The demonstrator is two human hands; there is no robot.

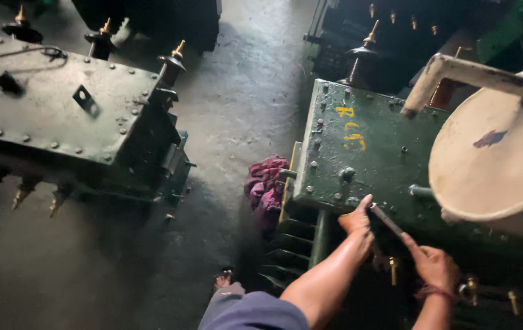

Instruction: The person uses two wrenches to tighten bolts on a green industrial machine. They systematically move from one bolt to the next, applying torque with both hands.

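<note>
Green transformer tank (365, 146), bolted lid tilted toward the viewer, a cream drum (493, 159) overlapping its right side; second tank (60, 110) well apart at left across the concrete floor (237, 110); purple rag (265, 183) against the green tank's left edge; left hand (357, 221) curled around the upper end of a slim metal bar (387, 220), right hand (435, 264) pinching its lower end; bar's long axis runs upper left to lower right between them, at the lid's near edge; bar's kind and tip unclear in the dimness.

Both hands, left (356, 221) and right (435, 266), reach forward, fingers curled closed.
</note>
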